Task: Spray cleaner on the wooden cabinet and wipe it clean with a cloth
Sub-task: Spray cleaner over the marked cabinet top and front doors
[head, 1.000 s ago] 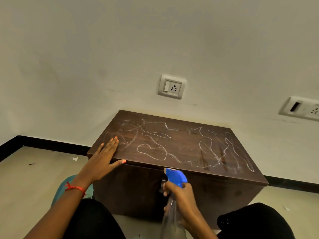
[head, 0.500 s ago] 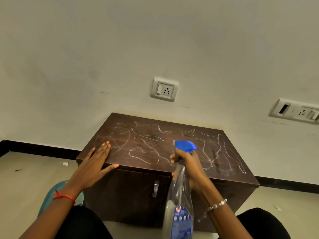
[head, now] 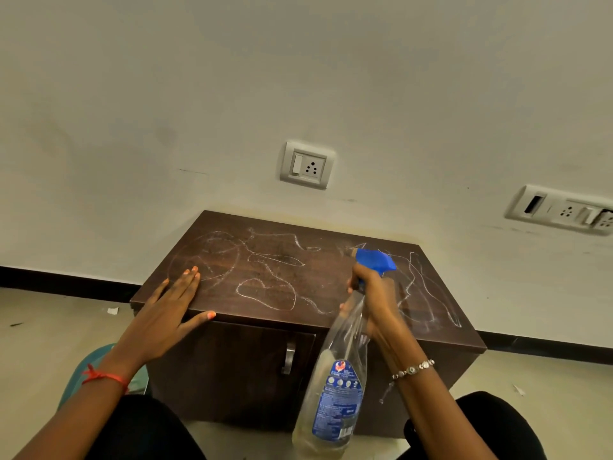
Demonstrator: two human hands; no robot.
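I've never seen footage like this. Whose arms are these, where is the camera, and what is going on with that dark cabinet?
There is no machine here: a person wears a wide-angle camera on the head, so you look down along their own arms. The left hand lies flat on the near left edge of the wooden cabinet. The right hand grips the neck of a clear spray bottle with a blue trigger head, held above the cabinet's front edge. White scribbles cover the cabinet top. Behind it is a wall with a socket. No cloth is visible.
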